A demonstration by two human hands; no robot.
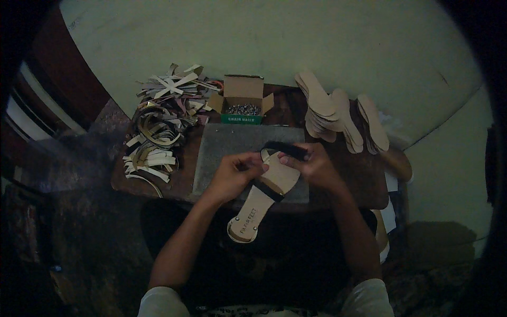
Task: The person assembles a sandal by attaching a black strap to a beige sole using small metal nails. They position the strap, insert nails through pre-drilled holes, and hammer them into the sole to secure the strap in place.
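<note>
A tan sandal insole (253, 207) slants across the near edge of the table, its heel end toward me and hanging past the edge. Small metal nail heads show at the heel. One dark strap (269, 190) crosses the middle of the sole, and another dark strap (279, 146) arches at the far end. My left hand (235, 175) pinches the left side by the arched strap's end. On the other side my right hand (316, 165) is closed on that strap, its thumb over the sole. The undersides of the fingers are hidden.
A grey slab (216, 150) lies under the work on the brown table (351, 185). Behind it stands an open green box (241, 118) of nails. Strap strips (158, 129) are heaped at the left. Stacked tan insoles (319, 105) lie at the back right, near the wall (264, 37).
</note>
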